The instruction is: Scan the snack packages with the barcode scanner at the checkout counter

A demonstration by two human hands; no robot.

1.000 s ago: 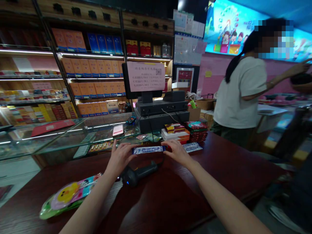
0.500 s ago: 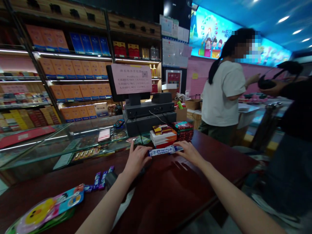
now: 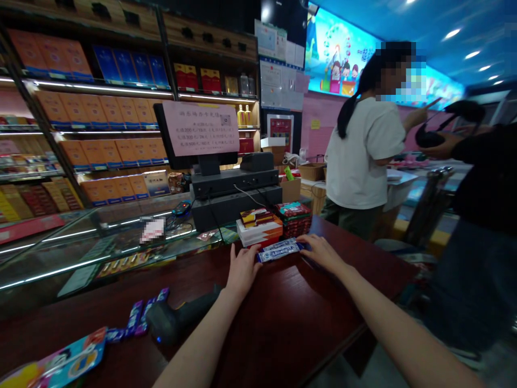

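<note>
Two slim blue-and-white candy packs lie close together, one behind the other, on the dark red-brown counter, in front of some stacked boxes. My left hand pinches their left end between thumb and fingers, its index finger raised. At their right end, my right hand closes with thumb and fingertips. Its fingers partly cover that end. A black handheld barcode scanner lies left of my left forearm.
Several purple candy packs and a colourful toy package lie at left. White-and-orange boxes and stacked red-green packs stand behind my hands, before a monitor. A person in a white shirt stands beyond the counter.
The second blue-and-white pack, earlier mostly under my right hand, now lies alongside the first. My view has turned slightly right, and more of the scanner shows.
</note>
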